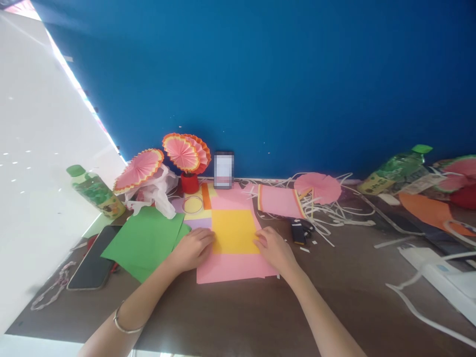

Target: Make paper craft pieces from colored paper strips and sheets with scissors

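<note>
yellow paper [235, 231] lies on pink paper [232, 269] on the desk [223, 317]. left hand [192, 248]: on the yellow paper's 9 o'clock edge, fingers together. right hand [275, 249]: at 3 o'clock, fingers bunched. pinching: cannot tell. green paper [145, 240]: 9 o'clock. upright phone [223, 171]: 12 o'clock.

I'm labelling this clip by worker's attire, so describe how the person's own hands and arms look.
The left hand and right hand are bare, without gloves, and no sleeves show on the forearms. A thin, silvery bangle with a small knob circles the left forearm; no bracelet or watch shows on the right forearm.
</note>
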